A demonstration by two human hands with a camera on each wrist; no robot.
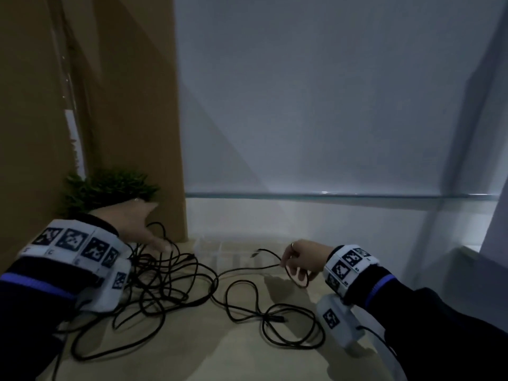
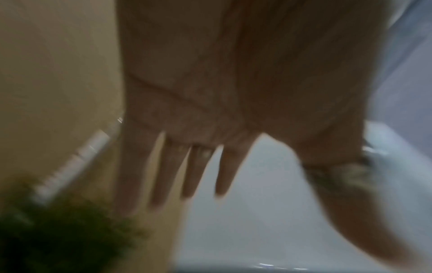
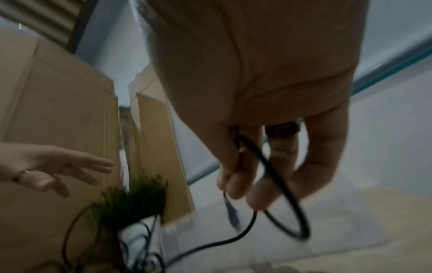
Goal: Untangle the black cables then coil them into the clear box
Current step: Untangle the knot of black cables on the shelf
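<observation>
A tangle of black cables (image 1: 170, 287) sprawls over the beige table, densest at the left, with loose loops trailing to the right. My left hand (image 1: 137, 229) hovers above the tangle with fingers (image 2: 191, 173) straight and spread, holding nothing. My right hand (image 1: 299, 259) pinches one black cable (image 3: 275, 177) near its end, a small loop hanging under the fingers (image 3: 236, 184) and the plug end (image 1: 255, 253) sticking out to the left. The clear box (image 1: 217, 250) stands faintly visible at the back of the table between the hands.
A small green plant (image 1: 110, 188) stands behind my left hand, next to tall cardboard boxes (image 1: 96, 105). A pale wall with a glass ledge (image 1: 330, 195) runs behind the table. Another cable plug (image 1: 277, 318) lies in front of my right hand.
</observation>
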